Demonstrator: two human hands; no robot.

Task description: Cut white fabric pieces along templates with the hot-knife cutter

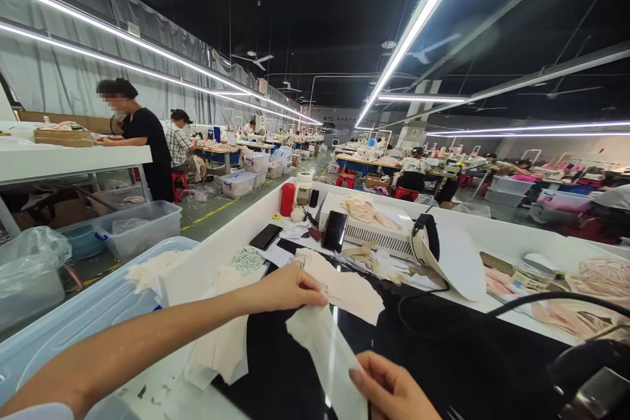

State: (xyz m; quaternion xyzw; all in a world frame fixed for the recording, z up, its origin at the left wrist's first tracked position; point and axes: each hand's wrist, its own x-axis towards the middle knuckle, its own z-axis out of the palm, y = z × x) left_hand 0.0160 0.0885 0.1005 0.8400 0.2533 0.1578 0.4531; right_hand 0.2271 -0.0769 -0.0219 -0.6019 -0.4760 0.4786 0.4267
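Note:
My left hand reaches across the table, its thumb and fingertips pinched on the upper end of a thin, pale cloth strip. My right hand grips the same strip at its lower right edge, thumb on top. The strip slants between both hands over a glossy black work surface; its near end runs out of view. Just beyond my left hand lies a cream cut fabric piece, spread flat. Left of the strip, more cream cloth pieces overhang the black surface's edge.
Phones, a coil of pale green cord, a vented white box and a red can stand at the back. A black cable crosses the right. A blue bin adjoins the left. Other people work beyond.

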